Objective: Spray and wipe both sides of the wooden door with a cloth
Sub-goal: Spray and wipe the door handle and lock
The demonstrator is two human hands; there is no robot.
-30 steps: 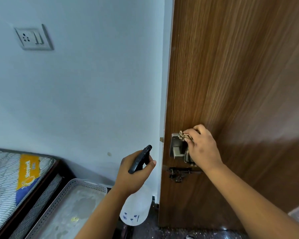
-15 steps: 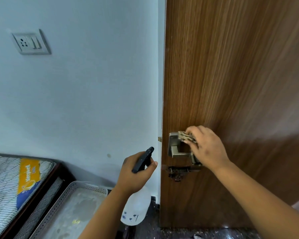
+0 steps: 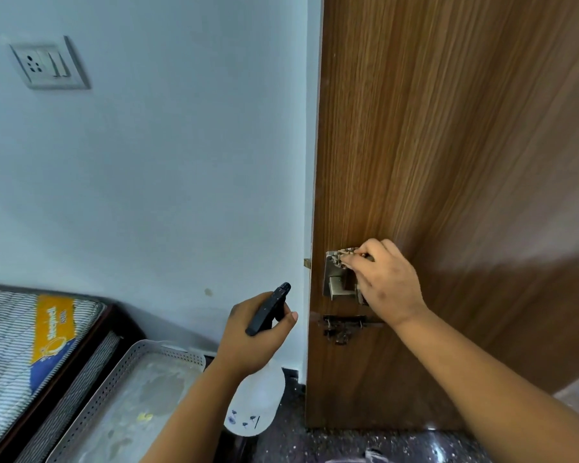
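Note:
The brown wooden door (image 3: 448,145) fills the right half of the view, its free edge running down the middle. A metal handle and lock plate (image 3: 336,285) sits low on that edge, with a dark latch (image 3: 343,327) under it. My right hand (image 3: 386,282) grips a patterned cloth (image 3: 345,253) and holds it against the handle; most of the cloth is hidden under my fingers. My left hand (image 3: 254,332) grips the black trigger head of a white spray bottle (image 3: 256,402), which hangs left of the door edge, nozzle toward the door.
A pale blue wall (image 3: 164,178) with a socket and switch plate (image 3: 49,63) stands to the left. Below it are a striped mattress (image 3: 17,345) on a dark frame and a white perforated tray (image 3: 131,396). The floor (image 3: 365,446) is dark and speckled.
My right hand with the cloth has shifted slightly over the handle, uncovering more of the metal plate. The view has drifted a little; the spray bottle stays about where it was.

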